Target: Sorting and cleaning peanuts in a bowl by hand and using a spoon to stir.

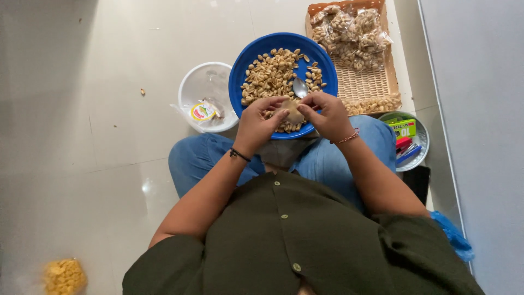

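Spoon (300,87) in bowl (245,63), basket (363,84) right.

We see a bright blue plate (240,74) heaped with tan and pale-brown peanuts (270,76), a silver spoon (300,87) among them. Beside it sits a white bowl (191,87) holding a yellow-and-white label (203,112). The woven tray (363,84) is orange-brown with a cream weave. Our jeans (191,158) are mid blue, the buttoned shirt (284,240) dark olive green. A black band (239,155) and a reddish beaded bracelet (348,137) ring the wrists. The floor (82,136) is glossy off-white tile.
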